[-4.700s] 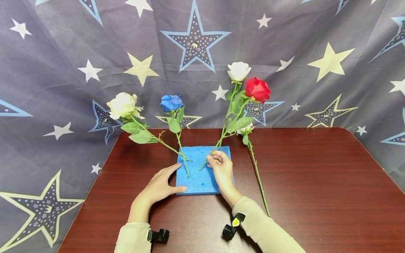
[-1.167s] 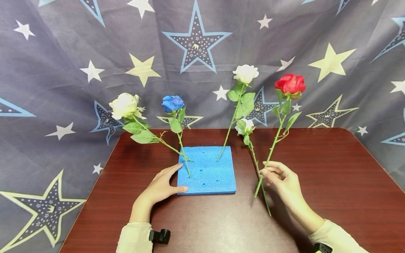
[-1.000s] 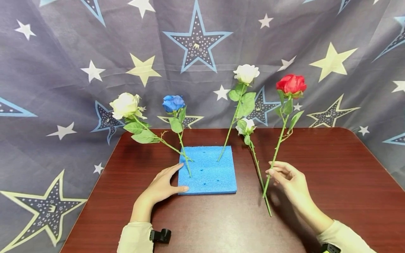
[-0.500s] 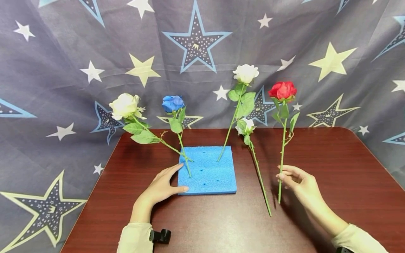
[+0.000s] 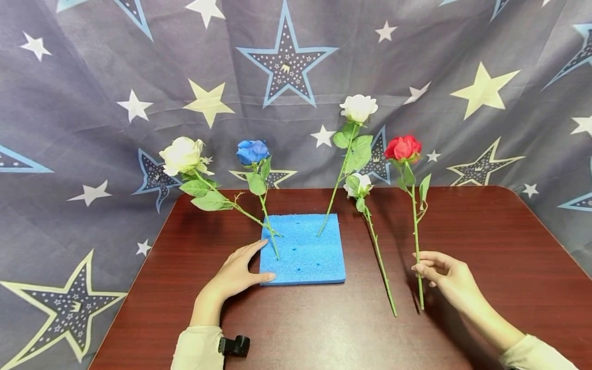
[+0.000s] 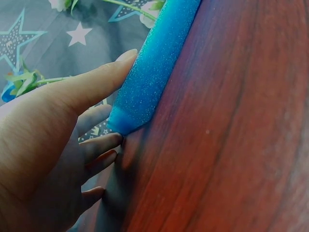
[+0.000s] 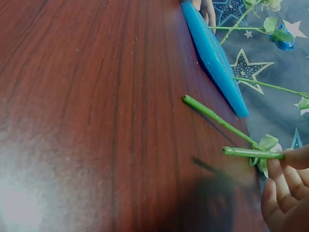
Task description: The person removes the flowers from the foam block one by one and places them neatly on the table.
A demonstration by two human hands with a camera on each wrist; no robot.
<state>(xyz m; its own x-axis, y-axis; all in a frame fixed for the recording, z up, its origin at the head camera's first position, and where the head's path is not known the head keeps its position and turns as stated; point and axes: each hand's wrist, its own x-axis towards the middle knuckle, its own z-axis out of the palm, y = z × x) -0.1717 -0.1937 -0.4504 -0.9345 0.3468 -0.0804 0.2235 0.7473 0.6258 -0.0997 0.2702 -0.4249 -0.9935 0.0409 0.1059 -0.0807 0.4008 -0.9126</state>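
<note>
Fingertips (image 5: 431,256) of the right hand (image 5: 455,284) pinch the red rose (image 5: 404,149) by its stem; the left hand (image 5: 233,275), spread wide, touches the blue foam block (image 5: 305,257).

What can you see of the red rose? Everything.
The red rose has ruffled, fabric-like petals, green leaves and a slim green stem with small nubs. It is held nearly upright, bloom tipped slightly left, right of the white rose lying on the table. The right hand pinches the stem low down; its tip looks raised.
</note>
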